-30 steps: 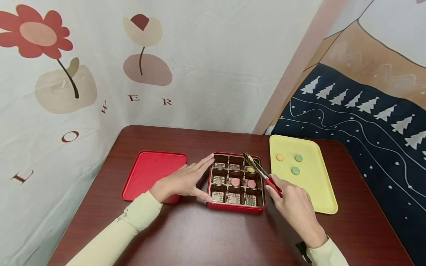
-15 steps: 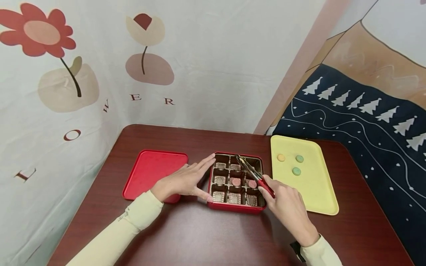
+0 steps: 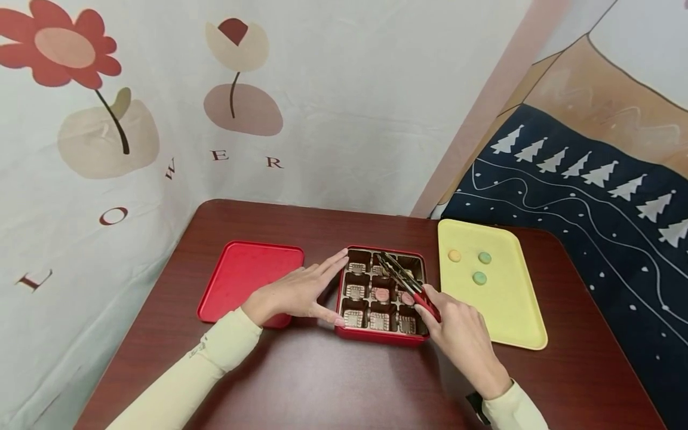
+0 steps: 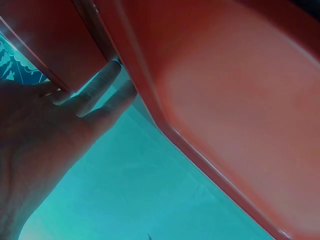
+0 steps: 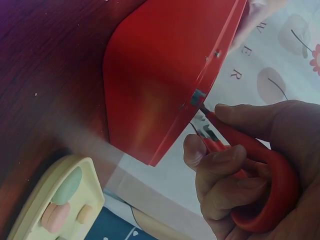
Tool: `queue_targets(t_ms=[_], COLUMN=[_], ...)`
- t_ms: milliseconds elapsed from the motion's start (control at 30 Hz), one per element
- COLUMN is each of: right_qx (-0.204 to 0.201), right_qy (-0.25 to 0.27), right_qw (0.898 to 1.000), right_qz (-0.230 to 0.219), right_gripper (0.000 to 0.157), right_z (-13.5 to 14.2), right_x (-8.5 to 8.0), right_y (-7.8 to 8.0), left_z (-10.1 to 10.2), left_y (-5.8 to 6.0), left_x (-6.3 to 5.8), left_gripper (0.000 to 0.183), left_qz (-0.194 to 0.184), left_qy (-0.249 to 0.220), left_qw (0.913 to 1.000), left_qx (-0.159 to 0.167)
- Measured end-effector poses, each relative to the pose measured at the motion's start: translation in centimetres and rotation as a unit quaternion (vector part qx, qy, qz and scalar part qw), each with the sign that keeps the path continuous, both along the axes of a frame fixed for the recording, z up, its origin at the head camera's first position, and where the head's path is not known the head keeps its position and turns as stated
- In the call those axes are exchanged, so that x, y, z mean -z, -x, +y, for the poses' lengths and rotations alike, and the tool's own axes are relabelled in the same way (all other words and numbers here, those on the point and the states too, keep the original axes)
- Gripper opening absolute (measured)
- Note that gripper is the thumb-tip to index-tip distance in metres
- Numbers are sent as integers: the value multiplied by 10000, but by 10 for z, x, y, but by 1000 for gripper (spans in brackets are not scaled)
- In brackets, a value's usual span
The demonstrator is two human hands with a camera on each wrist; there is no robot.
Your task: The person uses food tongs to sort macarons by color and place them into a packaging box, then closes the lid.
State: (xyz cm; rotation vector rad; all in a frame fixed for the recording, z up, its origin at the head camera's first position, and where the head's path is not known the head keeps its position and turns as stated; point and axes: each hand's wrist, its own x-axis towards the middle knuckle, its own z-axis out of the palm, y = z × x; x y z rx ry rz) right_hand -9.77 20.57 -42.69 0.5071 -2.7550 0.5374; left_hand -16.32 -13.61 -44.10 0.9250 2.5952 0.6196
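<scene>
My right hand (image 3: 462, 337) grips red-handled metal tongs (image 3: 409, 286), its fingers wrapped round the red handle (image 5: 282, 185) in the right wrist view. The tongs slant across a red tin (image 3: 378, 341) with a dark divided insert, tips over the back middle compartment; I cannot tell whether the tips hold anything. A pink macaron (image 3: 381, 294) sits in the centre compartment. Another pink macaron (image 3: 407, 297) lies right of it, partly behind the tongs. My left hand (image 3: 295, 292) has its fingers extended and spread, fingertips and thumb at the tin's left rim.
Left of the tin lies a red lid (image 3: 258, 269), partly under my left hand. At the right stands a yellow tray (image 3: 510, 310) with a yellow macaron (image 3: 454, 255) and two green macarons (image 3: 485, 258). A patterned cloth wall (image 3: 344, 119) rises behind the brown table (image 3: 333, 382).
The tongs and my right hand have moved left, the tips going from the back right compartment to the back middle one. My left hand has stayed at the tin's rim.
</scene>
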Motion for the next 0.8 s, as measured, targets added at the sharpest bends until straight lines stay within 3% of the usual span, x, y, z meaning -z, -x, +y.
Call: queue_targets(t_ms=[367,800], right_qx=[82,479], right_qy=[-89,-188], right_qw=[9998,9981], right_qz=[-140,-350], right_gripper=[50,62], right_z=[1,9], right_x=[1,0], right_y=[-5,-5], left_z=[-4,-1], left_y=[3,4], left_x=[3,0], left_gripper=[130,131], left_qz=[-26,-173], left_qy=[-40,-45], left_qw=[10000,9998], left_qx=[-27,37])
